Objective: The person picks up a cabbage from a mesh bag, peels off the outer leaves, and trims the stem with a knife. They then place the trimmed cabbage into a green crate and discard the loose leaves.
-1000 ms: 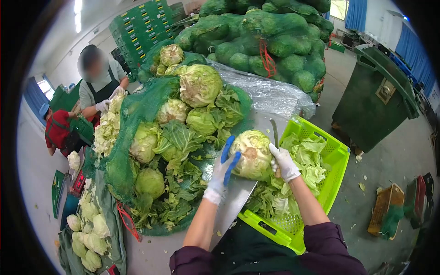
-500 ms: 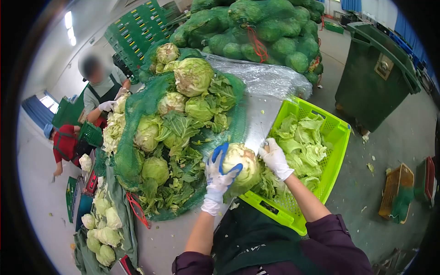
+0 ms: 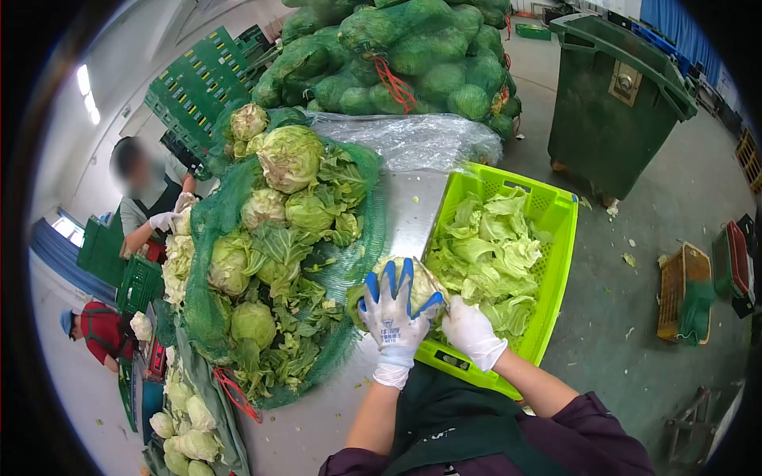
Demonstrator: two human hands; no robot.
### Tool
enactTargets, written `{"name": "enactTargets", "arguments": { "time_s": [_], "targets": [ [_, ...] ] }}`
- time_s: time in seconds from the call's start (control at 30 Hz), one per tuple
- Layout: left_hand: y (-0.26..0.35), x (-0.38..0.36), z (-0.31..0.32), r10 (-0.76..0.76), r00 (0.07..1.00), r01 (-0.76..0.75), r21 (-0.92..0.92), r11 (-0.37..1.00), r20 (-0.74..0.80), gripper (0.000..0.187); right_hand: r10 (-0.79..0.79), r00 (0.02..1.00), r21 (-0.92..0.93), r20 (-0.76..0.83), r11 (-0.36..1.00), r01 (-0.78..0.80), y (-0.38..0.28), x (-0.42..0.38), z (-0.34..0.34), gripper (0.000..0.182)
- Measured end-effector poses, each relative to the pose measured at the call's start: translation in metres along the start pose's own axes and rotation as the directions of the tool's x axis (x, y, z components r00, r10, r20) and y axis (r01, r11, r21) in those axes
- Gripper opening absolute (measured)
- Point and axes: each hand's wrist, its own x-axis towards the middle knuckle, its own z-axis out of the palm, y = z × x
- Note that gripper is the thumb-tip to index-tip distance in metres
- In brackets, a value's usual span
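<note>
My left hand [image 3: 397, 321], in a white glove with blue fingertips, lies with spread fingers over a pale cabbage [image 3: 425, 285] and holds it at the crate's near left corner. Close against the cabbage's right side is my right hand [image 3: 474, 333], in a thin white glove, its fingers closed; what they grip is hidden. A bright green crate [image 3: 562, 262] with loose cabbage leaves [image 3: 484, 254] stands just beyond my right hand. To the left, an opened green net sack [image 3: 208, 274] holds several whole cabbages [image 3: 291, 159] and loose leaves.
Filled net sacks [image 3: 413, 55] are piled at the back, by clear plastic wrap [image 3: 413, 139]. A dark green bin [image 3: 607, 103] stands back right, a brown basket [image 3: 684, 293] on the floor. Trimmed cabbages [image 3: 194, 444] lie lower left. Two other people [image 3: 151, 190] are at the left.
My left hand has shifted from the cabbage's left side to over its top, and the cabbage has turned. My right hand has moved down, closer to the cabbage. The camera view has shifted.
</note>
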Motion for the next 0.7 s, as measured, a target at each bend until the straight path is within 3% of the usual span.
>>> {"name": "enactTargets", "arguments": {
  "time_s": [0.07,0.13,0.23,0.27,0.33,0.4,0.43,0.53,0.57,0.6,0.67,0.7],
  "targets": [
    [-0.004,-0.002,0.006,-0.005,0.994,-0.003,-0.076,0.997,-0.109,0.062,-0.018,1.000,-0.012,0.018,1.000,0.018,0.002,-0.011,-0.001,0.015],
    [-0.002,-0.005,0.002,-0.005,0.995,-0.007,-0.124,0.992,-0.103,0.055,-0.042,0.999,-0.025,0.031,0.999,0.042,0.002,-0.020,0.001,0.013],
    [-0.011,0.003,0.002,-0.005,0.993,-0.021,-0.213,0.977,-0.120,0.052,0.063,0.996,-0.106,0.067,0.993,-0.056,0.002,-0.021,0.007,0.010],
    [-0.018,0.011,0.001,0.019,0.992,-0.050,-0.253,0.966,-0.122,0.050,0.017,0.999,-0.079,0.038,0.997,-0.014,0.000,-0.015,0.011,0.008],
    [-0.043,0.025,0.011,-0.117,0.987,0.065,-0.403,0.913,-0.108,0.047,-0.073,0.997,-0.036,-0.013,0.997,0.072,-0.003,0.005,0.023,0.007],
    [-0.071,0.044,0.006,-0.252,0.944,0.313,-0.812,0.493,0.211,0.047,-0.159,0.986,-0.149,-0.050,0.977,0.150,-0.014,0.035,0.040,0.013],
    [-0.089,0.049,0.018,-0.286,0.919,0.367,-0.854,0.369,0.272,0.048,-0.138,0.989,-0.219,-0.056,0.968,0.123,-0.023,0.049,0.042,0.013],
    [-0.080,0.047,0.035,-0.387,0.909,0.337,-0.824,0.456,0.157,0.049,-0.211,0.977,-0.224,-0.007,0.953,0.204,-0.019,0.058,0.022,0.011],
    [-0.068,0.045,0.028,-0.342,0.936,0.329,-0.560,0.761,0.086,0.045,-0.179,0.983,-0.183,-0.027,0.968,0.172,-0.016,0.054,0.017,0.010],
    [-0.050,0.040,0.022,-0.315,0.949,0.302,-0.340,0.891,0.019,0.043,-0.181,0.983,-0.190,-0.023,0.966,0.173,-0.012,0.050,0.011,0.010],
    [-0.027,0.034,0.019,-0.206,0.977,0.193,-0.168,0.967,-0.060,0.042,-0.172,0.985,-0.176,0.013,0.969,0.172,-0.001,0.039,0.004,0.010],
    [-0.018,0.032,0.019,-0.219,0.973,0.211,-0.114,0.971,-0.068,0.043,-0.069,0.997,-0.190,0.036,0.979,0.075,0.003,0.037,0.008,0.010]
  ]
}}
